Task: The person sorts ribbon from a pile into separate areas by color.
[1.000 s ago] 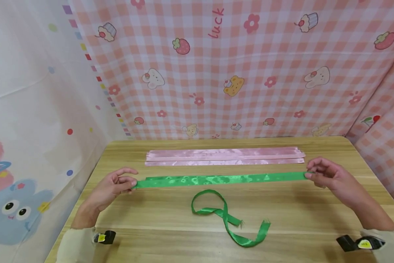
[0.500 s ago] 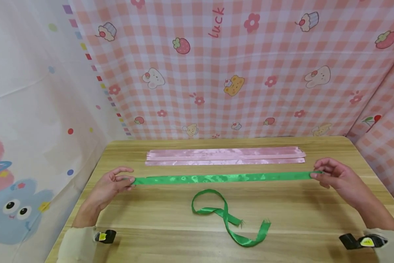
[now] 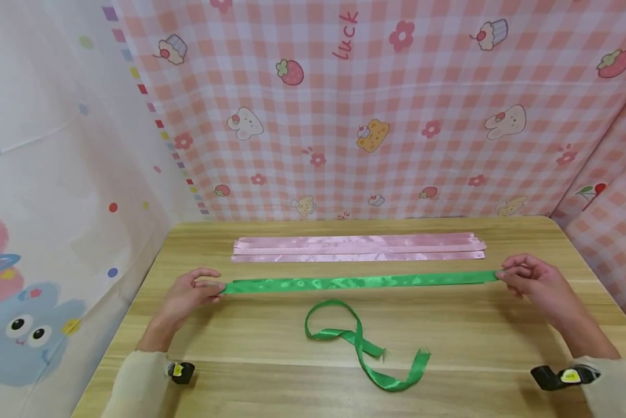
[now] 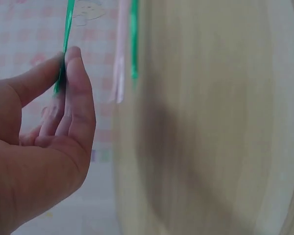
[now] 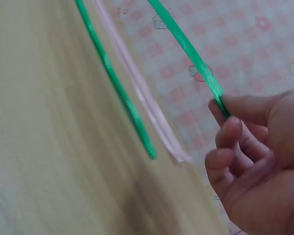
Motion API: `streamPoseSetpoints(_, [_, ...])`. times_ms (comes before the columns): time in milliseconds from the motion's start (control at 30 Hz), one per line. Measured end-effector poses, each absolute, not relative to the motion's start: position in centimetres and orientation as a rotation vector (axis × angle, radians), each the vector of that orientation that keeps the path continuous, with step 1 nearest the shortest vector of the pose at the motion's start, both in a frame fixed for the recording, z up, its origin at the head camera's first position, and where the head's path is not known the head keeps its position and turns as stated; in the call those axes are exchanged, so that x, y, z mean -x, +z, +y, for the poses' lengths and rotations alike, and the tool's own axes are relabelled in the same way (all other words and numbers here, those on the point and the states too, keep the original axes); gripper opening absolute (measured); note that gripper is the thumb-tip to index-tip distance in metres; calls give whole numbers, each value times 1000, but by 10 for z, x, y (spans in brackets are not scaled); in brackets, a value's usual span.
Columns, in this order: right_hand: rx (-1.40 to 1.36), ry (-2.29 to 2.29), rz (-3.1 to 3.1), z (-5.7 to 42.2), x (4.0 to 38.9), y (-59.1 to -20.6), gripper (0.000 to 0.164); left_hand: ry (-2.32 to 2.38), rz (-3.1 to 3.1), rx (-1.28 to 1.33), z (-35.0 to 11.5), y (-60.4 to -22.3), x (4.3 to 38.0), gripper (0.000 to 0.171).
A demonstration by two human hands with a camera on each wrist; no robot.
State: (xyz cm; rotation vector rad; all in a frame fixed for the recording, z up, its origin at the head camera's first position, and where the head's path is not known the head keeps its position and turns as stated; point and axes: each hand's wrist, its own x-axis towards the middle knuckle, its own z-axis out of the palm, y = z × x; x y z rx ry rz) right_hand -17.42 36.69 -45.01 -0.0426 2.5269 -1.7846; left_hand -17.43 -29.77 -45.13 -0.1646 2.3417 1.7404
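A green satin ribbon [image 3: 355,283] stretches taut from side to side above the table. My left hand [image 3: 190,293] pinches its left end between thumb and index finger, and my right hand [image 3: 535,284] pinches the right end. Both wrist views show this ribbon raised. Under it, another green ribbon [image 5: 112,78] lies flat on the table, mostly hidden behind the held one in the head view. Several pink ribbons [image 3: 355,248] lie flat side by side just beyond. Closer to me, a loose green ribbon [image 3: 416,368] lies looped and twisted with frayed ends.
The wooden table [image 3: 271,371] ends at the back against a pink checked cloth [image 3: 323,110]. A white patterned cloth [image 3: 46,174] hangs along the left. A black device [image 3: 181,373] sits on the left wrist, and another black device [image 3: 564,376] on the right.
Both hands have shifted slightly to the right with the taut green ribbon between them. The left hand's shift comes in the last half second. The ribbons on the table have not moved.
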Motion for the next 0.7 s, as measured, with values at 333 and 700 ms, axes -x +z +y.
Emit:
streamPoseSetpoints(333, [-157,-1651,2657,358,179,-482,17,1741,2363,331,-284,-473,189,40])
streamPoseSetpoints(700, [-159,-1796,2613,354,180,-506,17,1626,2441,547,-282,-478,191,40])
